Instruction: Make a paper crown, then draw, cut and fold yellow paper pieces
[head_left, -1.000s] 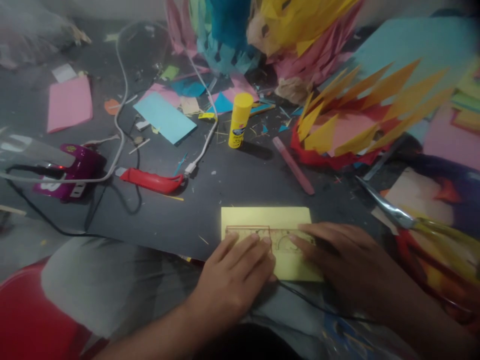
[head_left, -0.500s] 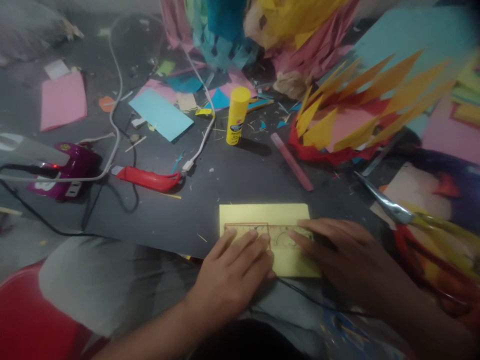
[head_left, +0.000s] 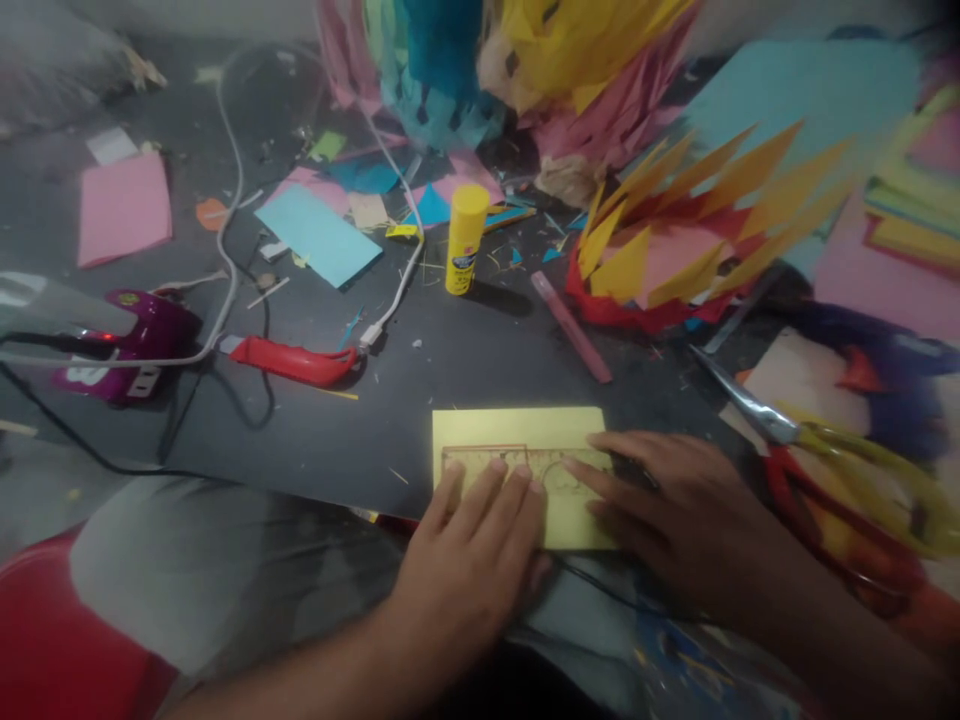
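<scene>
A yellow sheet of paper [head_left: 574, 530] lies at the table's near edge. On it rests a clear ruler [head_left: 551, 460] with a brownish-red outline along its left part. My left hand [head_left: 469, 545] presses down on the ruler, fingers stretched and apart, thumb mostly hidden. At the ruler's right end, my right hand [head_left: 667, 495] has its index and middle fingers extended over the ruler and paper. Something thin and dark shows between the right fingers, too dim to name; the other right fingers are in shadow.
Beyond the paper stand a glue stick [head_left: 466, 240], a red cutter knife [head_left: 296, 360] and a pink marker-like stick [head_left: 572, 328]. Scissors [head_left: 780, 425] lie close to my right arm, near an orange-and-red paper crown [head_left: 622, 310]. A white cable [head_left: 238, 170] crosses the left side by a purple socket adapter [head_left: 161, 325].
The view has shifted slightly, so the objects sit a little further left. My left fingers have straightened slightly on the ruler; my right hand stays at the ruler's right end.
</scene>
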